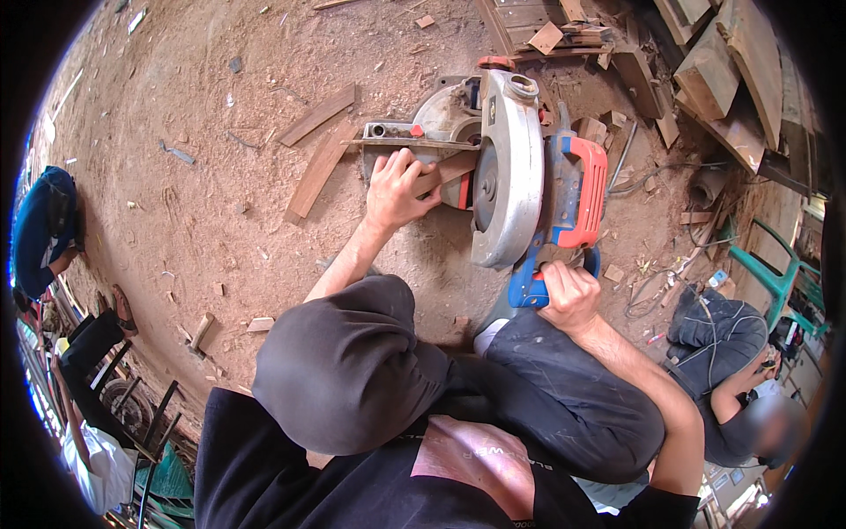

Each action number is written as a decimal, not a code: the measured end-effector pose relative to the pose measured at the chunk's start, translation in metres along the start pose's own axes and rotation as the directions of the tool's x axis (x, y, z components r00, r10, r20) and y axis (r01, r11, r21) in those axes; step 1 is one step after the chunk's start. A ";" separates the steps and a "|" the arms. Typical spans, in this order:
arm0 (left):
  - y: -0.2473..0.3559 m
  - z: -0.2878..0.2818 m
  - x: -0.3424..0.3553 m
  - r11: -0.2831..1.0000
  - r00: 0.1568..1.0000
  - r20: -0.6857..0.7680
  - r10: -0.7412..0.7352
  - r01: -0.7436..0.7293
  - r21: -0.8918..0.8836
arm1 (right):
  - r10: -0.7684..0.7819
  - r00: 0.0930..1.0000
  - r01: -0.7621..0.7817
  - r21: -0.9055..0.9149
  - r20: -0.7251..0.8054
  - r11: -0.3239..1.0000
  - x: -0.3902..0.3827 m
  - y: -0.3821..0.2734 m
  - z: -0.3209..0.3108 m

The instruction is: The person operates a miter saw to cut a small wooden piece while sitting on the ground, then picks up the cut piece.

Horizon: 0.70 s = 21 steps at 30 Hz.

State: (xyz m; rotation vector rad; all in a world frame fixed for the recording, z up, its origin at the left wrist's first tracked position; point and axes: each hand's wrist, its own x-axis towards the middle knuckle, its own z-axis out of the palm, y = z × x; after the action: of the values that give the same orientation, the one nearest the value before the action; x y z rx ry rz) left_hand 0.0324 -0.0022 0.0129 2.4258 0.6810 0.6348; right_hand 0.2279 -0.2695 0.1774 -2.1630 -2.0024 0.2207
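The left hand (401, 189) was curled around a short wood piece (454, 167), smooth, brown and straight-edged, its thumb and fingers pinching it close to the metal fence. The right hand (568, 298) had its fingers wrapped around the blue handle (526, 284) of a miter saw (513, 167). The wood piece lay at the left hand's fingertips, up and to the left of the right hand; its far end ran toward the saw's scuffed, rounded grey guard, which stood between the two hands and partly hid the view there. Just above the right hand was the ribbed red motor cover (589, 194). Left of the left hand, flat wood strips (322, 172) lay on gritty, chip-strewn brown ground (220, 115). Beyond the right hand, upper right, rough timber (709, 75) was piled; farther right sat another person (718, 344) near a green plastic chair (771, 273).
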 end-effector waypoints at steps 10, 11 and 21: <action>-0.001 0.000 0.000 1.000 1.000 -0.013 0.004 -0.004 0.000 | 0.005 1.000 -0.005 -0.008 0.011 1.000 -0.002 -0.001 0.004; -0.001 0.000 0.001 1.000 1.000 -0.015 0.008 -0.008 -0.001 | 0.009 1.000 -0.009 -0.009 0.014 1.000 -0.003 -0.001 0.004; -0.002 0.000 -0.001 1.000 1.000 -0.023 -0.007 0.007 0.008 | 0.000 1.000 -0.001 0.018 0.011 1.000 -0.003 0.000 0.006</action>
State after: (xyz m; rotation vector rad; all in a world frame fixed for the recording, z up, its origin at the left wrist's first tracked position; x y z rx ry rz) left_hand 0.0308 -0.0017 0.0114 2.4257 0.7020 0.6598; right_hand 0.2261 -0.2721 0.1720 -2.1560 -1.9979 0.2495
